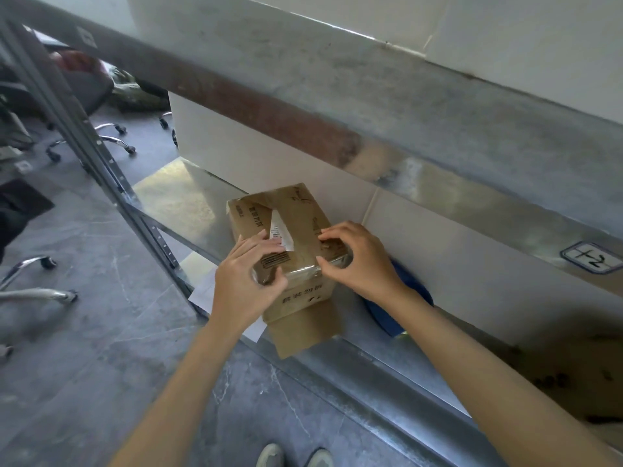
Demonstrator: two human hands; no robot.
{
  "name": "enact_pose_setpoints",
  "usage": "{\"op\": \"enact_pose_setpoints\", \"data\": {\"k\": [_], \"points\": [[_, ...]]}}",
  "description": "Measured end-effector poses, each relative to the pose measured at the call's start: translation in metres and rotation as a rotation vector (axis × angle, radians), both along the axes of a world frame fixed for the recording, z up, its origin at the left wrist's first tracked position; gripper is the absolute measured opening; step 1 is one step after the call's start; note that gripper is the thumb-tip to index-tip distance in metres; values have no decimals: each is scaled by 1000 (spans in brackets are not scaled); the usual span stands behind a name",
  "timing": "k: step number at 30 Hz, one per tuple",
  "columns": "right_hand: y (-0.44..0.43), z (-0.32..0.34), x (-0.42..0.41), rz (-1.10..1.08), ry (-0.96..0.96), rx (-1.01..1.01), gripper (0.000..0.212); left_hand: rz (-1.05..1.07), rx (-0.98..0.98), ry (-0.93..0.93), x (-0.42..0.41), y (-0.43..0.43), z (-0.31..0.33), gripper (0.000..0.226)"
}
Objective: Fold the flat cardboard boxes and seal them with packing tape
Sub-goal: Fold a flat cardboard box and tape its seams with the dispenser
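A small brown cardboard box (293, 227) with black print and a torn white label stands on a metal shelf (175, 197). Clear packing tape (303, 269) runs across its near top edge. My left hand (246, 278) grips the box's near left corner, thumb on the front face and fingers on top. My right hand (357, 261) holds the near right corner, fingers curled over the taped top and thumb on the tape at the edge. A loose flap (303, 332) hangs down below the box front.
A dark blue round object (411, 298) lies on the shelf behind my right wrist. White cartons (472, 251) stand behind the box. Brown cardboard (580, 375) lies at right. Office chair legs (40, 291) and a grey floor are at left. My shoes (293, 456) show below.
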State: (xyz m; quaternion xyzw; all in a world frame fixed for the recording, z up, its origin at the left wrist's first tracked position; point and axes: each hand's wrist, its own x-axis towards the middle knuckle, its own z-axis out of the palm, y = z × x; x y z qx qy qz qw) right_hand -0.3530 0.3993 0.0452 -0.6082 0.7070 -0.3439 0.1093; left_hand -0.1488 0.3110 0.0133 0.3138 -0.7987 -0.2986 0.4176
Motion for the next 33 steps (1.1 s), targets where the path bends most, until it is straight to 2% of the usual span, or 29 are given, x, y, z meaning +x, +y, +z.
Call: {"op": "enact_pose_setpoints", "data": {"k": [4, 8, 13, 19, 26, 33], "points": [[-4, -2, -6, 10, 13, -50, 21, -23, -4, -9, 3, -4, 1, 32], [-2, -2, -12, 30, -6, -38, 20, -92, 42, 3, 10, -7, 3, 31], [1, -4, -2, 4, 9, 16, 35, -124, 88, -25, 13, -3, 6, 33], [3, -2, -7, 27, -49, 6, 23, -223, 167, -50, 23, -14, 5, 43], [4, -5, -10, 28, -166, -39, 29, -199, 207, -35, 23, -10, 5, 50], [3, -4, -16, 53, -159, -40, 33, -220, 211, -59, 21, -14, 5, 54]]}}
